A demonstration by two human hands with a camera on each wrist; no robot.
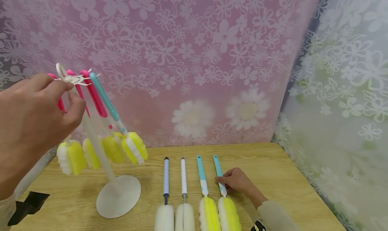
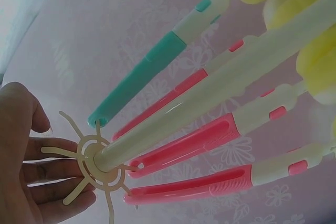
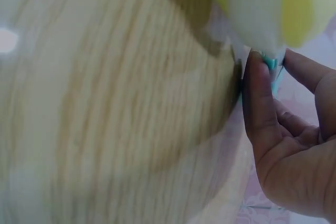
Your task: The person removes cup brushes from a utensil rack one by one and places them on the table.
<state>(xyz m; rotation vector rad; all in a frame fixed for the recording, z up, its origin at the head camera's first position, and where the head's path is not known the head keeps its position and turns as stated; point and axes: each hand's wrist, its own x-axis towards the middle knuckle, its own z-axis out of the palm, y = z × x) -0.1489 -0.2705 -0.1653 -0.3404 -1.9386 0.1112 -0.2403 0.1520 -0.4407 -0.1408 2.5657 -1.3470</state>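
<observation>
At the top of a white hanging stand (image 1: 96, 143), my left hand (image 1: 39, 106) rests its fingers against the hooked ring. In the left wrist view those fingers lie behind the hooks (image 2: 58, 151), with the thumb apart from them. From the ring hang several sponge bottle brushes: pink-handled ones (image 2: 191, 145) and a turquoise-handled one (image 1: 104, 96), yellow-and-white heads down. My right hand (image 1: 239, 182) pinches the handle of a turquoise-and-white bottle brush (image 1: 229, 214) between thumb and finger. Its yellow sponge head (image 3: 296, 9) shows large in the right wrist view.
Left of the pinched brush lie another turquoise-handled brush (image 1: 201, 170), a white-handled brush (image 1: 183, 177) and a blue-handled brush (image 1: 166, 177), side by side. The stand's round base (image 1: 127, 202) is on the wooden table (image 1: 260, 157). A flowered pink cloth (image 1: 182, 72) hangs behind.
</observation>
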